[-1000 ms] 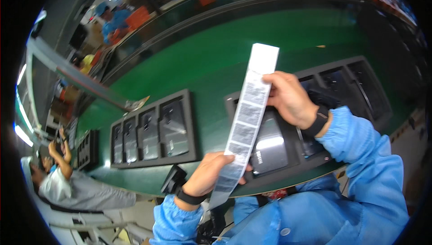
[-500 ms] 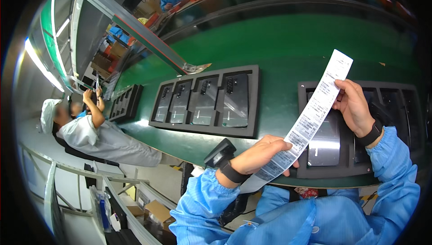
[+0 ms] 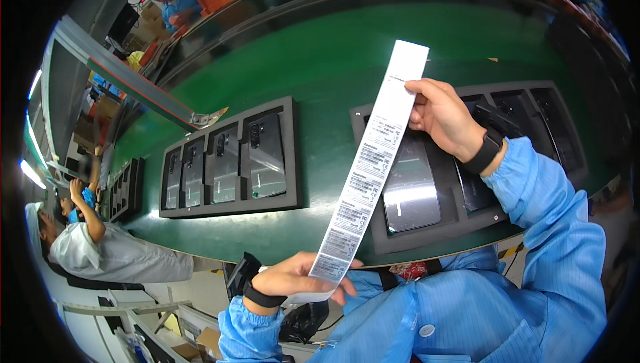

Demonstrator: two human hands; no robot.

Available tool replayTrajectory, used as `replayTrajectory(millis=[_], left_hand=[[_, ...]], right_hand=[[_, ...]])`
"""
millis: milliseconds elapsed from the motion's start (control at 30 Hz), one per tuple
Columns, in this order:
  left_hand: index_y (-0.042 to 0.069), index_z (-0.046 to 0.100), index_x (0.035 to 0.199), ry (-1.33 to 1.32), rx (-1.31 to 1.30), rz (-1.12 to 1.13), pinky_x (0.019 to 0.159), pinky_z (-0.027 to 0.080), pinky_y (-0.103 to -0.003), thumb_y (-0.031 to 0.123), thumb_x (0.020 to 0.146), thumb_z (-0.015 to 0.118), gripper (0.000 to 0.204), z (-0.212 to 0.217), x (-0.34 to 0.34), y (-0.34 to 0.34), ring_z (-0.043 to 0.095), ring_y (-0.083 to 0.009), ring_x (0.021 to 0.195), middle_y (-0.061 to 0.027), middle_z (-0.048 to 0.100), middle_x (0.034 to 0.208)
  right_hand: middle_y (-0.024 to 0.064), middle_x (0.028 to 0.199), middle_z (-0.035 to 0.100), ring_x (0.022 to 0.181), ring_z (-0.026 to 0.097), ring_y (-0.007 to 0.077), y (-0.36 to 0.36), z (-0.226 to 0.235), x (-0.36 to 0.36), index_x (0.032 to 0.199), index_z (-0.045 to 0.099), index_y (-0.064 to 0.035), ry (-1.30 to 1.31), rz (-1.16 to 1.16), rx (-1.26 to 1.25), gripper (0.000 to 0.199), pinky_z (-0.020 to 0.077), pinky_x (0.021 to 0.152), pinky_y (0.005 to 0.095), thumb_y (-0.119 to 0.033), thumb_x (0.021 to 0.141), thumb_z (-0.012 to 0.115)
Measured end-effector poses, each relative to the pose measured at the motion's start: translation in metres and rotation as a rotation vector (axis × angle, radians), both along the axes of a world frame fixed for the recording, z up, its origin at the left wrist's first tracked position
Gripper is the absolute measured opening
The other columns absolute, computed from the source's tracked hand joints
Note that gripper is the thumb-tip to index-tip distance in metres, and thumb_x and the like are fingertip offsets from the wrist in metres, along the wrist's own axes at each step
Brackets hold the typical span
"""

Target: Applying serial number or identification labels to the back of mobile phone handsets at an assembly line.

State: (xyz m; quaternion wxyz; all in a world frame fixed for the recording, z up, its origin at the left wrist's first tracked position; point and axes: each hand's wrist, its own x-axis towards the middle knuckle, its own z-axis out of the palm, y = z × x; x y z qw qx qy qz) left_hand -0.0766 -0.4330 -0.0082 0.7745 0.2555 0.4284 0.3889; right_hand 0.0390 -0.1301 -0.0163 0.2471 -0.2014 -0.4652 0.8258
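Observation:
A long white strip of printed labels slants between my hands, its top end blank and its lower part covered with small black print. My right hand pinches it near the upper end, thumb on the front face. My left hand holds the lower end, which bends across the fingers; some fingertips show beyond its edge. Behind the strip lies a dark foam tray with several dark smartphones in slots. The nearest smartphone shows a glossy back, partly covered by the strip and my right hand.
To the left, another foam tray holds several smartphones. A third tray lies farther left, near a co-worker in white. A metal post rises from the green bench. Black devices sit on my wrists.
My hands are farther apart, with more strip stretched between them. The left hand is lower on the strip, and a blank section now shows at the top. The view has shifted rightward.

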Motion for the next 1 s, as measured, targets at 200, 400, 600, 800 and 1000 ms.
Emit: replayTrajectory(millis=[200, 400, 600, 800, 1000], left_hand=[[-0.009, 0.038, 0.124, -0.02, -0.026, 0.25, 0.075, 0.049, -0.038, 0.011, 0.087, 0.051, 0.044, 0.001, 0.012, -0.002, 0.063, -0.0338, 0.082, -0.0299, 0.058, 0.101], [-0.007, 0.035, 0.127, -0.054, 0.006, 0.517, 0.081, 0.05, -0.036, 0.01, 0.088, 0.05, 0.044, 0.008, 0.029, 0.022, 0.062, -0.0303, 0.09, -0.0264, 0.057, 0.106], [-0.004, 0.042, 0.121, -0.105, 0.083, 0.435, 0.09, 0.047, -0.038, 0.009, 0.092, 0.044, 0.031, 0.003, 0.044, 0.036, 0.056, -0.0296, 0.104, -0.0177, 0.054, 0.112], [-0.004, 0.043, 0.12, -0.161, 0.109, 0.434, 0.093, 0.044, -0.038, 0.004, 0.091, 0.044, 0.03, -0.006, 0.056, 0.038, 0.054, -0.0295, 0.107, -0.0165, 0.052, 0.115], [-0.004, 0.042, 0.118, -0.509, -0.019, 0.629, 0.093, 0.041, -0.037, 0.027, 0.095, 0.038, 0.038, -0.003, 0.064, 0.042, 0.053, -0.0233, 0.104, -0.015, 0.052, 0.112]], right_hand=[[0.0128, 0.112, 0.054, 0.099, 0.054, 0.0171, -0.001, 0.045, -0.03, 0.119, 0.046, 0.0036, 0.052, 0.013, 0.285, 0.041, 0.0466, 0.079, 0.0288, -0.024, 0.089, 0.053], [0.0098, 0.108, 0.052, 0.099, 0.051, 0.0226, -0.039, 0.024, -0.003, 0.103, 0.061, -0.006, 0.034, -0.125, 1.363, 0.028, 0.0433, 0.081, 0.0322, -0.02, 0.079, 0.063], [0.0089, 0.094, 0.054, 0.083, 0.051, 0.0242, -0.11, 0.016, 0.04, 0.095, 0.062, -0.0015, 0.005, 0.098, 1.482, 0.028, 0.0432, 0.072, 0.0336, -0.015, 0.071, 0.068], [0.0069, 0.086, 0.055, 0.079, 0.051, 0.0226, -0.105, 0.005, 0.046, 0.093, 0.064, -0.0027, -0.002, 0.212, 1.279, 0.02, 0.0431, 0.068, 0.0307, -0.011, 0.075, 0.065], [-0.0002, 0.079, 0.054, 0.077, 0.051, 0.0197, -0.112, 0.01, 0.049, 0.081, 0.064, -0.0078, 0.03, 0.189, 1.407, 0.017, 0.0425, 0.065, 0.0296, -0.007, 0.063, 0.062]])
